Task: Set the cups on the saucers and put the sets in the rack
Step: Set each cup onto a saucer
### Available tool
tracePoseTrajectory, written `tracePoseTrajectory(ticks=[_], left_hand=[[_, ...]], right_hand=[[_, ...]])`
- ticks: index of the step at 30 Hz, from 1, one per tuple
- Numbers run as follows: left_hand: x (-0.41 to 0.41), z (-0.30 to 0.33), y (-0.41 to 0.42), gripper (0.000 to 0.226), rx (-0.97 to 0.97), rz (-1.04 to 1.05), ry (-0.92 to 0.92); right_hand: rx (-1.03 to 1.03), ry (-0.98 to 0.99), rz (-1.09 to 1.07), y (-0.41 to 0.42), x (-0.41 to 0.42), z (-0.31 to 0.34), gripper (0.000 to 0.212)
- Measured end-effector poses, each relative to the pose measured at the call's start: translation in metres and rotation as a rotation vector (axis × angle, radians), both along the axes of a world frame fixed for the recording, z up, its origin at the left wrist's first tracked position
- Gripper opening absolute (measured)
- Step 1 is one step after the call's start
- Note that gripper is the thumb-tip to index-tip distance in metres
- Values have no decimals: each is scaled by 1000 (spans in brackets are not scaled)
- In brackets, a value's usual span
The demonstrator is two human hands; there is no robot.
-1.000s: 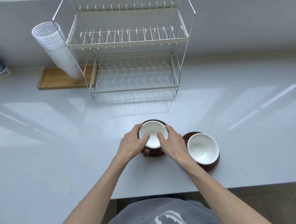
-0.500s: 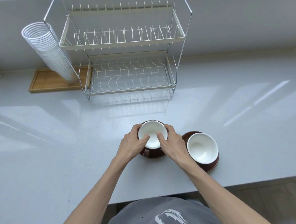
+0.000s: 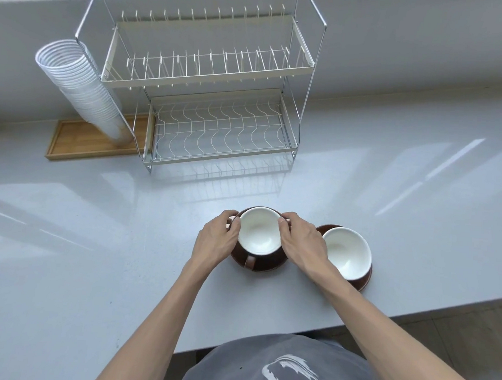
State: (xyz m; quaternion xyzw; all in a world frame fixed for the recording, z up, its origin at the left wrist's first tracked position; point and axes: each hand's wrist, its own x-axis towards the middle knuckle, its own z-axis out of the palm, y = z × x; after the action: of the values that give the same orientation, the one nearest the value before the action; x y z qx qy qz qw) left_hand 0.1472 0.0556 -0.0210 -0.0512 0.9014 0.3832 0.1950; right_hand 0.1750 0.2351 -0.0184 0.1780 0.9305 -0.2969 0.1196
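Observation:
A brown cup with a white inside stands on a brown saucer near the counter's front edge, its handle pointing toward me. My left hand grips the left side of this set and my right hand grips its right side, fingers around the saucer's rim. Just to the right, touching my right wrist, a second cup sits on its own saucer. The two-tier white wire rack stands at the back with nothing on either shelf.
A leaning stack of clear plastic cups rests on a wooden tray left of the rack. The grey counter's front edge runs just behind the second set. A wall closes off the back.
My fingers have slid from the cup's rim outward and down to the saucer's sides. The view has shifted slightly; the cups stay in place.

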Motion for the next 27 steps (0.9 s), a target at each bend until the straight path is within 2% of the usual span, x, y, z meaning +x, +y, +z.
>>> tracePoseTrajectory(ticks=[3, 8, 11, 19, 27], left_hand=[[-3, -1, -3, 42, 0, 0, -34], [-3, 1, -4, 43, 153, 57, -183], [-5, -8, -7, 40, 214, 78, -226], [-11, -3, -8, 17, 306, 116, -257], [-29, 11, -9, 25, 340, 141, -247]], right_hand=[[-78, -8, -15, 0, -1, -1, 40], [-234, -139, -57, 4, -4, 1, 41], [-261, -155, -55, 5, -6, 3, 42], [-306, -140, -71, 3, -13, -1, 43], [-335, -73, -62, 6, -45, 12, 40]])
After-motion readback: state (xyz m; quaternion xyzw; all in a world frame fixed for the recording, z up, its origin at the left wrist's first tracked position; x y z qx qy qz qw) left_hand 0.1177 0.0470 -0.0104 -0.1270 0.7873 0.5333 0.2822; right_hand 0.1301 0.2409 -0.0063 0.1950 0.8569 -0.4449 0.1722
